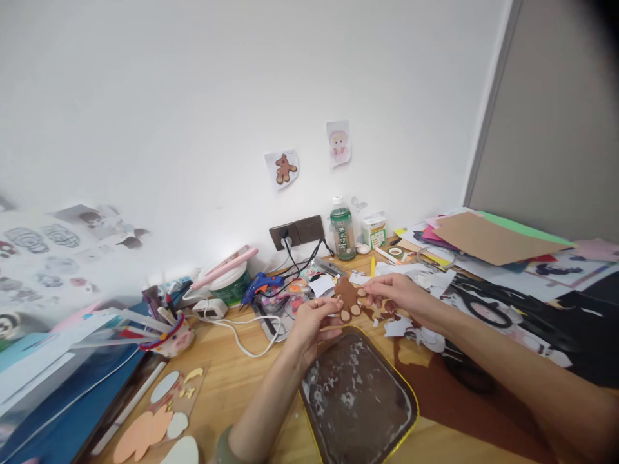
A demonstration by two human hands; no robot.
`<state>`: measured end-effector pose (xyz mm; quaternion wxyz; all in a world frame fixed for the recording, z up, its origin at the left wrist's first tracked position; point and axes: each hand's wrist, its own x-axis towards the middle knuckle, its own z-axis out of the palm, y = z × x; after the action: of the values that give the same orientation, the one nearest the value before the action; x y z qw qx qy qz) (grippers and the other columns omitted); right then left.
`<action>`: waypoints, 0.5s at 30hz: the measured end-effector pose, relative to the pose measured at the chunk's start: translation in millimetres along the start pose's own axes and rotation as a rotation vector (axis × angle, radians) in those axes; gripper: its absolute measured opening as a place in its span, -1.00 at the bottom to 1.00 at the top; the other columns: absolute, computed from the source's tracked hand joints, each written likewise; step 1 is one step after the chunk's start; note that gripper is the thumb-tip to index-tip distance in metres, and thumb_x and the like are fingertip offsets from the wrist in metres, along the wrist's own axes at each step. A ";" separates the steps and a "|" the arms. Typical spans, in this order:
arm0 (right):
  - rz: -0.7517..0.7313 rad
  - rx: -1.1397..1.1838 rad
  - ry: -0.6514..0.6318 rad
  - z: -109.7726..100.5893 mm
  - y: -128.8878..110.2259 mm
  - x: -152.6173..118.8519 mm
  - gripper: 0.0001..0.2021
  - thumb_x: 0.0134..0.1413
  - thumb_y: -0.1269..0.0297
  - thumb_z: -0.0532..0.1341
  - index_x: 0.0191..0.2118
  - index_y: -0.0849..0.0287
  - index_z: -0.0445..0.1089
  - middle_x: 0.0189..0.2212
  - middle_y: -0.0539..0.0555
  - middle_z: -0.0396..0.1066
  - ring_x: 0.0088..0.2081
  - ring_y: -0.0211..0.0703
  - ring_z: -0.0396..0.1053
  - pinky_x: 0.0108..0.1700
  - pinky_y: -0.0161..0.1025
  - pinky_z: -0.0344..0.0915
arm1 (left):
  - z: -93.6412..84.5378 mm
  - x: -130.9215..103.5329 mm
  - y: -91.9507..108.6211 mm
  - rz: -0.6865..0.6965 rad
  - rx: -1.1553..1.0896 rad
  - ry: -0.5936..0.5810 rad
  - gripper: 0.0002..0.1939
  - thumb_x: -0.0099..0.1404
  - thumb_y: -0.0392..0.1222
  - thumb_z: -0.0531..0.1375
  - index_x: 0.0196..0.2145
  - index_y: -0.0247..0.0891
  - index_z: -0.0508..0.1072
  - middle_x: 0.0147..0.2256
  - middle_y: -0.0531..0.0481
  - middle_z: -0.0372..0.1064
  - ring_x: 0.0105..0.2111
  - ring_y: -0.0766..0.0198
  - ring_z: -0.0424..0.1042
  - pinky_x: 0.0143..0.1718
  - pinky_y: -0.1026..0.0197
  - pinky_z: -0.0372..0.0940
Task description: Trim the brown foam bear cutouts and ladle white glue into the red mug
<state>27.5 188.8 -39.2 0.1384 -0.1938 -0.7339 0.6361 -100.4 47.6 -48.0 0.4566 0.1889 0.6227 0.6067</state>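
Note:
A brown bear-shaped cutout [348, 298] with pale foot pads is held up above the far end of a dark tray. My left hand [315, 319] pinches its left edge between thumb and fingers. From the right, my right hand [389, 293] has closed fingers at the cutout's other side, by its arm. Below both hands lies the dark, yellow-edged tray [358, 393], its surface marked with whitish smears. Brown paper scraps [387, 310] lie just beyond my right hand's fingers.
A blue glue gun [264, 287], a green-labelled bottle [342, 232] and a white cable [246, 348] are at the back. Scissors [483, 309] and stacked coloured sheets [498, 237] lie right. A pen holder [169, 338] and peach cutouts [142, 435] are left.

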 end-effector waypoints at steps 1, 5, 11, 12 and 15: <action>0.001 -0.002 0.001 0.1 0.2 0.0 -0.74 -0.06 0.13 0.14 -0.39 0.24 0.40 -0.49 0.04 0.36 -0.48 -0.35 0.20 -0.57 -0.46 0.03 | 0.0 0.1 -0.1 -0.001 0.000 -0.002 -0.75 -0.08 -0.16 0.25 -0.41 -0.32 0.39 -0.44 -0.05 0.39 -0.49 0.37 0.37 -0.55 0.37 0.28; -0.001 -0.016 0.009 0.4 1.5 1.2 -0.71 -0.06 0.08 0.13 -0.46 0.25 0.38 -0.50 0.05 0.38 -0.50 -0.35 0.21 -0.57 -0.46 0.05 | 0.0 0.1 0.1 -0.001 -0.001 -0.001 -0.76 -0.08 -0.17 0.25 -0.41 -0.32 0.40 -0.46 -0.05 0.39 -0.50 0.37 0.37 -0.55 0.37 0.28; -0.003 -0.051 0.034 0.3 2.2 2.5 -0.65 -0.05 0.02 0.11 -0.52 0.26 0.35 -0.50 0.08 0.40 -0.52 -0.35 0.22 -0.57 -0.44 0.07 | 0.3 -1.8 0.3 -0.008 -0.006 0.001 -0.75 -0.10 -0.18 0.26 -0.41 -0.32 0.40 -0.47 -0.04 0.40 -0.50 0.36 0.38 -0.54 0.35 0.29; -0.005 -0.063 0.032 0.3 2.2 2.5 -0.65 -0.06 0.02 0.11 -0.52 0.26 0.35 -0.51 0.07 0.40 -0.52 -0.35 0.22 -0.58 -0.44 0.07 | 0.4 -2.2 0.4 -0.011 -0.007 0.002 -0.75 -0.10 -0.18 0.26 -0.41 -0.32 0.40 -0.47 -0.04 0.39 -0.50 0.36 0.38 -0.54 0.35 0.29; -0.007 -0.108 0.033 0.5 3.2 3.3 -0.66 -0.08 0.02 0.14 -0.49 0.25 0.38 -0.54 0.04 0.39 -0.56 -0.36 0.22 -0.59 -0.43 0.05 | 1.4 -2.8 1.0 -0.017 -0.009 0.004 -0.75 -0.11 -0.18 0.26 -0.42 -0.32 0.40 -0.48 -0.04 0.39 -0.52 0.37 0.37 -0.57 0.37 0.27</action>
<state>24.7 190.3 -42.6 0.1421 -0.2087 -0.7656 0.5917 -98.1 46.4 -45.9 0.4615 0.1802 0.6224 0.6059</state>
